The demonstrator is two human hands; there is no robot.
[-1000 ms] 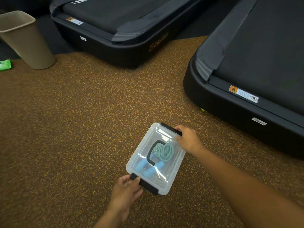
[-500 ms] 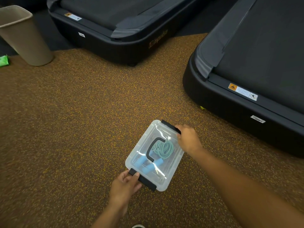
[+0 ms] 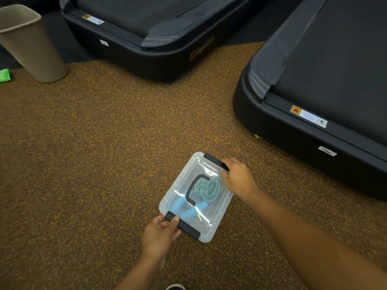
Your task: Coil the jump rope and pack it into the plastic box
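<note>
A clear plastic box with its lid on sits on the speckled brown floor. Through the lid I see the coiled teal jump rope and its two light-blue handles. A black carry handle lies on the lid. My left hand grips the near black latch. My right hand holds the far black latch.
Two black treadmill decks stand close by, one at the back and one to the right. A beige waste bin stands at the far left beside a green scrap. A shoe tip shows at the bottom edge.
Both hands stay on the latches at the box ends. The box has shifted only slightly in view as my head moved.
</note>
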